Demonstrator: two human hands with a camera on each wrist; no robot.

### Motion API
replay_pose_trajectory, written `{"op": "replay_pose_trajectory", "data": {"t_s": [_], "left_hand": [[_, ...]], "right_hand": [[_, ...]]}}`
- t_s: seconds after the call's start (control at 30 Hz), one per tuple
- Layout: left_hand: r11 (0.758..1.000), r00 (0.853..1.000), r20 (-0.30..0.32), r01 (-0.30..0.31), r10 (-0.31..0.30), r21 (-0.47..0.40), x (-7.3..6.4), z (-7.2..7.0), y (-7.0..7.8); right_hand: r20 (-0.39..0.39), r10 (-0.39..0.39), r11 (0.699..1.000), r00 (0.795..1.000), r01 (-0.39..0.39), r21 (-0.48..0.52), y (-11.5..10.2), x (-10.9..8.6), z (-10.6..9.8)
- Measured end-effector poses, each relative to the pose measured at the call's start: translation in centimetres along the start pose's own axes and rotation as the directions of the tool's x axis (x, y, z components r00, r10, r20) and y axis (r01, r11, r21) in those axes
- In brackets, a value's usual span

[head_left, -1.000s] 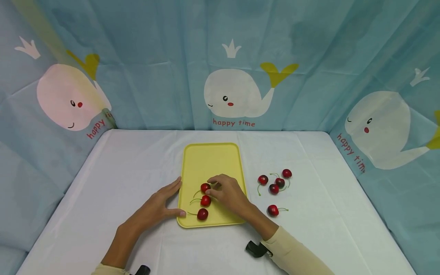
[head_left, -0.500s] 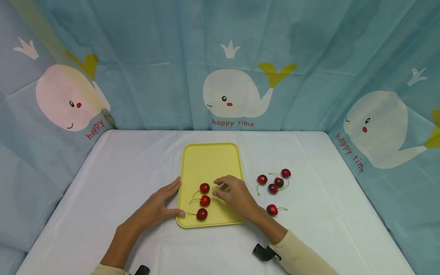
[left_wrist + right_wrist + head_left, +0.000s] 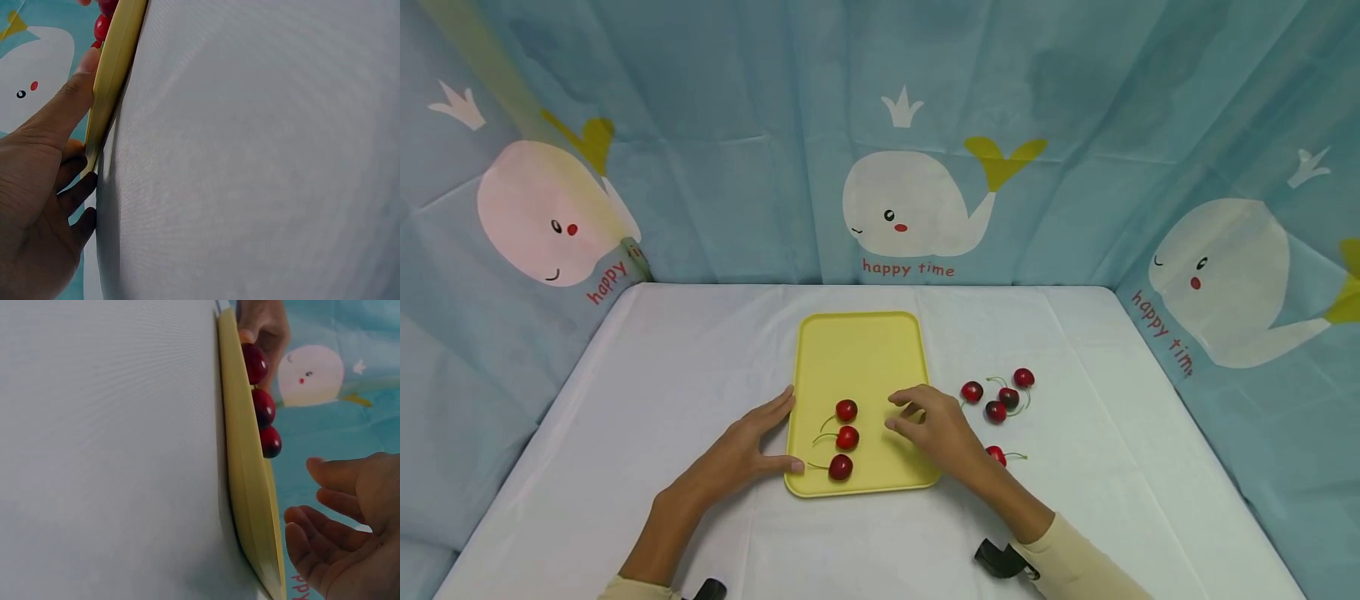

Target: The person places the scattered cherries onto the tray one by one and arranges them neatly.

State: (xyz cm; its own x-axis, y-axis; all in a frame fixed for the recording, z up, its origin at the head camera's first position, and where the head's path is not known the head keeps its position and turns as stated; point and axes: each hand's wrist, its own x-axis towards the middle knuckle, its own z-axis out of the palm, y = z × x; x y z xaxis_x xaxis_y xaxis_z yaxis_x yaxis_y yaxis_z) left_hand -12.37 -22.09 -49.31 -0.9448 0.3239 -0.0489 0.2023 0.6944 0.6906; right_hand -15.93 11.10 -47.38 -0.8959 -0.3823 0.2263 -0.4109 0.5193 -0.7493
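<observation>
A yellow tray lies on the white-covered table. On it three red cherries form a column: a far cherry, a middle cherry and a near cherry, their stems toward the left. My left hand rests along the tray's left edge, thumb on the rim near the front corner and fingers against the side. Over the tray's right part, my right hand is held with thumb and fingers apart and nothing between them. In the right wrist view this right hand shows loosely bent fingers, apart from the cherries.
Right of the tray, several cherries lie grouped on the table. Nearer, another cherry is partly hidden behind my right forearm. A blue curtain with printed whales surrounds the table's back and sides.
My right hand has moved right, away from the far cherry, and its thumb and fingers have parted from it. The cherry stays on the tray. My left hand has not moved.
</observation>
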Motion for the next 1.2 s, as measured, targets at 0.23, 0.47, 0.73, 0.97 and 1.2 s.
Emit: {"op": "replay_pose_trajectory", "data": {"t_s": [0.23,0.47,0.73,0.97,1.2], "left_hand": [[1.0,1.0,0.004,0.006,-0.006,-0.012,0.1,0.1,-0.3],[1.0,1.0,0.005,0.005,-0.005,-0.011,0.0,0.1,-0.4],[1.0,1.0,0.003,0.009,-0.009,-0.011,0.1,0.2,-0.3],[1.0,1.0,0.003,0.009,-0.009,-0.011,0.0,0.2,-0.4],[1.0,1.0,0.003,0.01,-0.01,-0.011,0.0,0.2,-0.4]], "right_hand": [[-0.031,0.018,1.0,0.999,-0.019,-0.01,0.5,-0.9,-1.1],[-0.046,0.05,0.999,0.998,-0.05,-0.003,1.0,-2.0,-2.4],[-0.075,0.066,0.997,0.995,-0.068,-0.032,1.5,-3.1,-3.8],[-0.116,0.035,0.996,0.993,-0.045,-0.079,2.1,-4.1,-5.2],[-0.126,0.045,0.992,0.991,-0.06,-0.115,2.5,-5.1,-6.6]]}}
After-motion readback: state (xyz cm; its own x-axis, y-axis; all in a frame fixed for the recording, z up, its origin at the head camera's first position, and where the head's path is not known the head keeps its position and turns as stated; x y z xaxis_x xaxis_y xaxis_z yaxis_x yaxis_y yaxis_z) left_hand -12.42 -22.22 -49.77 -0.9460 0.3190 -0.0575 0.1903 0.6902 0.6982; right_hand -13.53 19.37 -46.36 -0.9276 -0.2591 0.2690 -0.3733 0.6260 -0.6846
